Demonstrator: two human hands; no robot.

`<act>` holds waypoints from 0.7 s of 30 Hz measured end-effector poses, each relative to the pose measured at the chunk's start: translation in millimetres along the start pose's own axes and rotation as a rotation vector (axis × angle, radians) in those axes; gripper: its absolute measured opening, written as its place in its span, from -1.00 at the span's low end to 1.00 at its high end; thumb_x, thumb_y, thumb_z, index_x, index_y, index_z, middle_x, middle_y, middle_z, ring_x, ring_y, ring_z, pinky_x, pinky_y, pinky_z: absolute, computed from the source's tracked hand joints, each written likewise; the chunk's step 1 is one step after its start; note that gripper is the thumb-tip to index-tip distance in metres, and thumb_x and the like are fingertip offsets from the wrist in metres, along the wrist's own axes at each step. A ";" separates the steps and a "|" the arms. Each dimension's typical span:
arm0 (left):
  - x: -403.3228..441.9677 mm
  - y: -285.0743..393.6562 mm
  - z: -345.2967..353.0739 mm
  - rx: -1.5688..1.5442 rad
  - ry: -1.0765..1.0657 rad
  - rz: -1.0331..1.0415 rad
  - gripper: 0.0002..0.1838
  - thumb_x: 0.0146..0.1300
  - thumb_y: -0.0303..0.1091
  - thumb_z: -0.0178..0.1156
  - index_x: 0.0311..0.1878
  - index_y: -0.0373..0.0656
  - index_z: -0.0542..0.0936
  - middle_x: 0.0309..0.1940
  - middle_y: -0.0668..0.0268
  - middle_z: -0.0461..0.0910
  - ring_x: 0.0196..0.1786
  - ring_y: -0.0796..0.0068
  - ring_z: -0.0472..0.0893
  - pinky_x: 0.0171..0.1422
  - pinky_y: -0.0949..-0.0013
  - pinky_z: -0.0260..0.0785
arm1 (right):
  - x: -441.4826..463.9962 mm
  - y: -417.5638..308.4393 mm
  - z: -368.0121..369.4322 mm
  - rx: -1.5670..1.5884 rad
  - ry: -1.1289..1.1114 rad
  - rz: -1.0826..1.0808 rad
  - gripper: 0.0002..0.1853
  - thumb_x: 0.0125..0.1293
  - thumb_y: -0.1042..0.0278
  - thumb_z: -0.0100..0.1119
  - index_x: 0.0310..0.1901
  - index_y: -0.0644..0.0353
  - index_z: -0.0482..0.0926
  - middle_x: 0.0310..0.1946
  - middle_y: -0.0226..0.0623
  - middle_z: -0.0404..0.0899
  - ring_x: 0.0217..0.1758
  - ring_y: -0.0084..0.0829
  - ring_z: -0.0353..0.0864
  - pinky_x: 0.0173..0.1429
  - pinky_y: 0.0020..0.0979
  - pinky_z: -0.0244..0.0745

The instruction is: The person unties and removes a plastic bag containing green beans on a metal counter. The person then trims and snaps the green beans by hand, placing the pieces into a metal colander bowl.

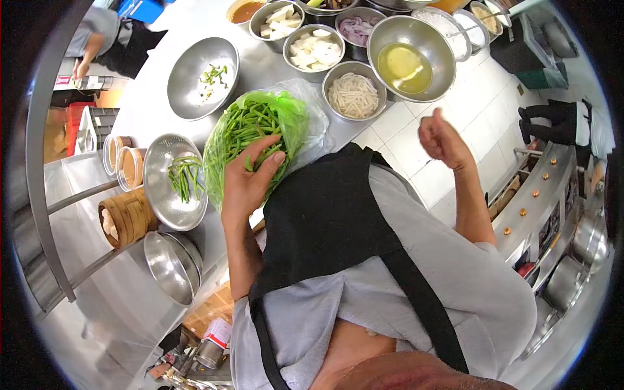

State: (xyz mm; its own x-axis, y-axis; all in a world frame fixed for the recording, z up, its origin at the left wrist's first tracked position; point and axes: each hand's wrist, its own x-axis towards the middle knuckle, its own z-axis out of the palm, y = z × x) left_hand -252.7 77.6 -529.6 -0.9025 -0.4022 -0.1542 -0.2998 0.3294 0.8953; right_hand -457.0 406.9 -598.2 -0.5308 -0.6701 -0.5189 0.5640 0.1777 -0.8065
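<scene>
A green plastic bag (pixel 218 140) full of cut green beans (pixel 253 120) lies at the table's near edge. My left hand (pixel 250 172) reaches into its mouth, thumb and fingers closing around some beans. My right hand (pixel 445 140) is raised over the floor at my right, fingers curled in and thumb up; whatever it may hold is hidden. Left of the bag, a metal colander (pixel 156 162) has a small pile of cut beans (pixel 186 177) inside. Behind the bag, a steel bowl (pixel 185 71) contains a few green scraps.
Steel bowls hold sliced onion (pixel 356 29), white slices (pixel 315 52), pale strips (pixel 353 95) and yellow liquid (pixel 404 68). A bamboo steamer (pixel 127 218), sauce tubs (pixel 132 169) and stacked bowls (pixel 170 266) stand at left. A stove (pixel 533 195) is at right. Other people appear upper left and far right.
</scene>
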 end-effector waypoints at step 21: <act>45.7 -4.9 34.1 0.067 -0.240 0.142 -0.67 0.25 -0.19 0.24 0.00 -0.15 0.60 -0.41 0.06 0.62 -0.49 0.29 0.53 -0.28 0.26 0.40 | 44.6 -81.2 10.0 0.110 0.366 0.044 -0.65 0.33 0.07 -0.02 -0.55 0.04 0.25 -0.77 -0.56 0.17 -0.84 -0.71 0.01 -0.83 -0.60 -0.14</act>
State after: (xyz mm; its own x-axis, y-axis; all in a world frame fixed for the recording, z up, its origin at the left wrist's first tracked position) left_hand -303.1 86.7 -555.3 -0.9820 -0.1365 -0.1308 -0.1774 0.4270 0.8867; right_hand -520.1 355.4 -553.0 -0.6839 -0.3583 -0.6355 0.6454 0.1090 -0.7560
